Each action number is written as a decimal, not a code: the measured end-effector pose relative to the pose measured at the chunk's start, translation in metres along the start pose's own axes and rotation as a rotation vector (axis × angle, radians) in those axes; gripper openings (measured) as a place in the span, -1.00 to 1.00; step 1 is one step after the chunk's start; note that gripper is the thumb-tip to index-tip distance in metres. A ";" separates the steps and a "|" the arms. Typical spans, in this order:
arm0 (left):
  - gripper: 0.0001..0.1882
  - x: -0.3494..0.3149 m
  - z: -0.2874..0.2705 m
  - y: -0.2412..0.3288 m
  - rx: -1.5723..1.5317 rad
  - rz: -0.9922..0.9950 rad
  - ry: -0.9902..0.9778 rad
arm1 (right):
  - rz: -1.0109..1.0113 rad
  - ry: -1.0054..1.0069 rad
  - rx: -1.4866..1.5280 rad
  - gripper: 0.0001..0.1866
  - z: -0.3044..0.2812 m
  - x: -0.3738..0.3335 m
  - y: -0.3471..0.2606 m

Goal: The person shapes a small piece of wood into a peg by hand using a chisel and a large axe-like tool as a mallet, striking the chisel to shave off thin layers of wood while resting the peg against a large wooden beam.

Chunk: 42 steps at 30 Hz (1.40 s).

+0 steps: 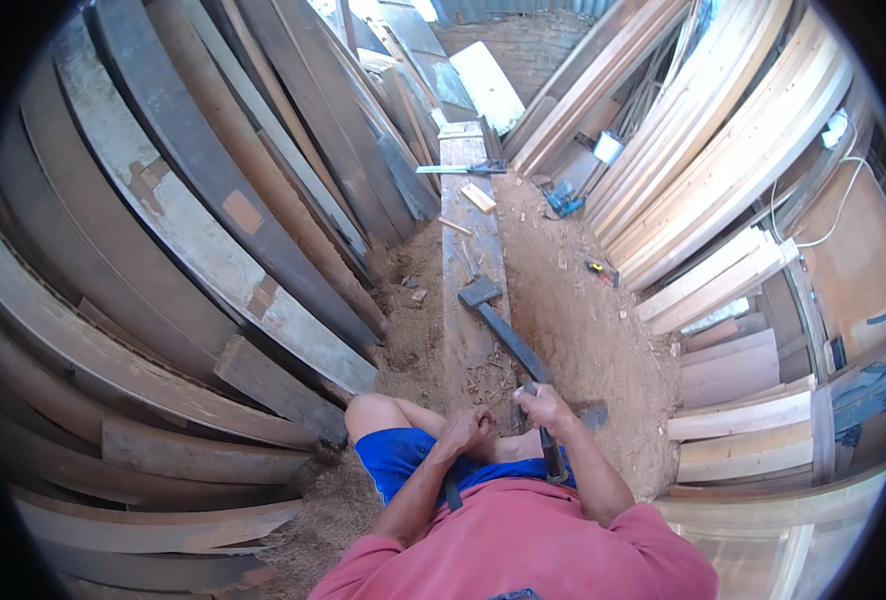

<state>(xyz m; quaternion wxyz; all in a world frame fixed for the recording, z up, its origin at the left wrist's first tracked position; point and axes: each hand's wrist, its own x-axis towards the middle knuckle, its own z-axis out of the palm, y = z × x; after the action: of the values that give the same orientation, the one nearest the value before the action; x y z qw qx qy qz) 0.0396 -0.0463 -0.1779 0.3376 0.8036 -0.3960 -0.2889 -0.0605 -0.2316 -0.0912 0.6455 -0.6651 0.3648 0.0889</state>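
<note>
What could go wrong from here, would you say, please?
The right hand grips a dark tool by the blue shorts, so a slip might hurt a leg. The thin tool lying across the bench overhangs its sides and could get knocked off. The leaning boards at left might slide if bumped.

Right hand (543, 405) clenched (left hand (470, 430) curled)

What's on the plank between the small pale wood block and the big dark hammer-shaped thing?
The head view shows a thin wooden stick near the left edge of the plank, then some slim bits too blurry to name.
</note>
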 end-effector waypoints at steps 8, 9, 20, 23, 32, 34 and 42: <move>-0.55 -0.009 0.006 0.011 -0.937 0.029 -0.126 | -0.090 0.049 -0.009 -0.77 0.019 -0.013 -0.023; -0.55 -0.015 0.007 0.024 -0.935 0.037 -0.127 | -0.130 0.067 0.090 -0.78 0.025 -0.018 -0.033; -0.77 -0.054 -0.032 0.057 -1.003 -0.032 -0.017 | -0.641 0.100 -0.096 -0.59 0.058 -0.041 -0.065; -0.76 -0.075 -0.071 0.044 -1.111 -0.089 0.235 | -0.728 0.222 -0.219 -0.60 0.027 -0.041 -0.065; -0.80 -0.232 -0.191 0.017 -1.543 0.358 0.873 | -0.479 0.216 -0.099 -0.68 -0.019 -0.013 -0.016; -0.82 -0.254 -0.198 0.006 -1.588 0.416 0.960 | -0.487 0.161 0.004 -0.75 -0.017 -0.009 -0.013; -0.85 -0.285 -0.196 -0.001 -1.833 0.651 1.109 | -0.411 -0.007 0.073 -0.79 -0.003 -0.050 -0.055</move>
<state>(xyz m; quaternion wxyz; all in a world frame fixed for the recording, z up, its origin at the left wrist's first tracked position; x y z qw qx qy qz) 0.0349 0.2523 -0.0039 0.9913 0.1268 -0.0197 0.0287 -0.0640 -0.2211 -0.0174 0.6751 -0.7013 0.2219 -0.0556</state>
